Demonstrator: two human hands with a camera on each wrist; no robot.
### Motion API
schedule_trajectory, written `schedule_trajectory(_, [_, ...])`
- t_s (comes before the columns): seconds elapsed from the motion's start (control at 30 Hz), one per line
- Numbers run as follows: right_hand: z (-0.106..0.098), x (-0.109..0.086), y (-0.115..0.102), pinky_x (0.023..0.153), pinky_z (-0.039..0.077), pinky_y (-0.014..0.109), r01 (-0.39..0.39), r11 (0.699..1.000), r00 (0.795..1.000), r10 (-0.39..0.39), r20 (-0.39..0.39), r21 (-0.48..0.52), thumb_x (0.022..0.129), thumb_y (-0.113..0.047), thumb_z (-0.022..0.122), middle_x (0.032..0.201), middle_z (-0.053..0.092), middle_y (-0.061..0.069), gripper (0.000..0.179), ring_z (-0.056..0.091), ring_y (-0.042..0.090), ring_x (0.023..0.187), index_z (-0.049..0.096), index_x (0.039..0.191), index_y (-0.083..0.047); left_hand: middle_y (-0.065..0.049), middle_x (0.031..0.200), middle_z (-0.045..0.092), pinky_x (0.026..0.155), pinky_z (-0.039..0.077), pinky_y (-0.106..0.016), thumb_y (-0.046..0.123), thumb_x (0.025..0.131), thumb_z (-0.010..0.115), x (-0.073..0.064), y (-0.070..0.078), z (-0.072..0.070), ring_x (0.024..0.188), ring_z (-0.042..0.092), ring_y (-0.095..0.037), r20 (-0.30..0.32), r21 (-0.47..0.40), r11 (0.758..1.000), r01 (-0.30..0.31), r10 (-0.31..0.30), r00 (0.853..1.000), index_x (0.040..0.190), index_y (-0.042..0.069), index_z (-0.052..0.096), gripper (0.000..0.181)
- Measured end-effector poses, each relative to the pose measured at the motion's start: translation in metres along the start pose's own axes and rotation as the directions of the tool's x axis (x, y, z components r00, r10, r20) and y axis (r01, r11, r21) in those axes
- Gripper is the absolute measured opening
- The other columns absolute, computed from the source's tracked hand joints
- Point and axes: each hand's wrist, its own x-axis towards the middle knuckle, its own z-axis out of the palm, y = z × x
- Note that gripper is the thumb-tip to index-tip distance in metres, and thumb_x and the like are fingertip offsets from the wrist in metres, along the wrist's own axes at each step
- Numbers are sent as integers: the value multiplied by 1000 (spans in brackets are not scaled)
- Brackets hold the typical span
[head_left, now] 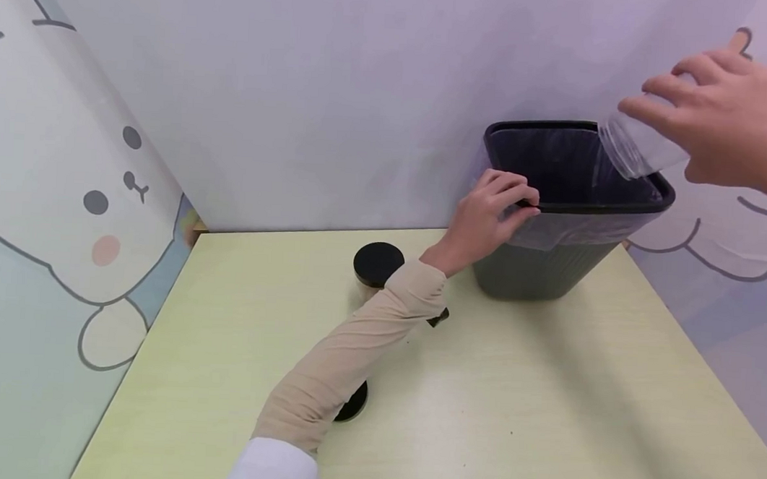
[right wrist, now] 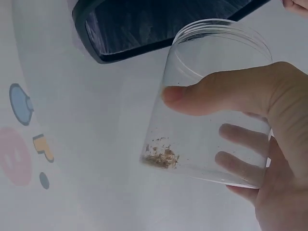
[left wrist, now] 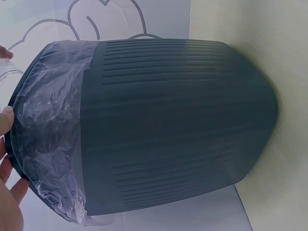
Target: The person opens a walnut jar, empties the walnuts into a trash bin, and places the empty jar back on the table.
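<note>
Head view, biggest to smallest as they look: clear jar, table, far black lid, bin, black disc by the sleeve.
1. table
2. bin
3. clear jar, partly covered by the right hand
4. far black lid
Unranked: black disc, partly hidden by the sleeve, so unsure against the lid.

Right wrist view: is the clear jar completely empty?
No, brown bits lie inside the clear jar, near its base.

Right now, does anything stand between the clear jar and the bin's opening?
Nothing visible does: the uncapped jar, tilted in the right hand, points toward the open bin. The left hand holds the rim, apart from the jar.
</note>
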Motion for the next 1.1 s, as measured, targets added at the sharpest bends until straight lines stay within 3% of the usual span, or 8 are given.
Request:
schedule_trajectory(0.1, [-1,4,-5,98,30,59,20,999,999,-19,28,-47,26,-4,92,114,45,35,113,37,53,107,40,125,5,1,106,62,86,40,-14,26,89,67,-1,-1,1,108,48,-16,-5,3,1000,-1,1,1000,93,14,71,13])
schedule_trajectory(0.37, [5,12,-18,98,30,57,90,994,994,-93,-52,-60,37,8,88,111,49,34,90,41,52,103,51,119,7,1,107,61,87,41,-15,25,88,68,-1,-4,2,109,47,-16,-8,-8,1000,5,-5,1000,94,14,70,12])
schedule_trajectory(0.73, [23,18,-36,87,35,55,146,982,989,-147,6,-121,48,-1,89,107,53,32,78,45,49,95,56,118,7,0,104,62,95,34,-13,25,88,68,-2,-5,3,107,49,-15,-21,4,1000,-9,9,1000,94,13,71,13])
schedule_trajectory(0.87, [24,18,-39,89,35,56,109,990,994,-106,38,-89,47,-4,90,109,52,34,81,45,51,97,55,119,8,0,104,63,95,34,-13,24,88,68,-3,-4,2,107,50,-14,-24,2,1000,-11,11,1000,94,13,71,13])
schedule_trajectory(1.1, [15,14,-32,87,36,60,-51,999,989,50,138,2,44,-9,89,108,49,34,89,44,53,96,46,121,7,-1,105,62,94,36,-13,23,89,67,-2,-6,2,108,49,-16,-27,3,1000,-16,16,1000,95,12,70,13])
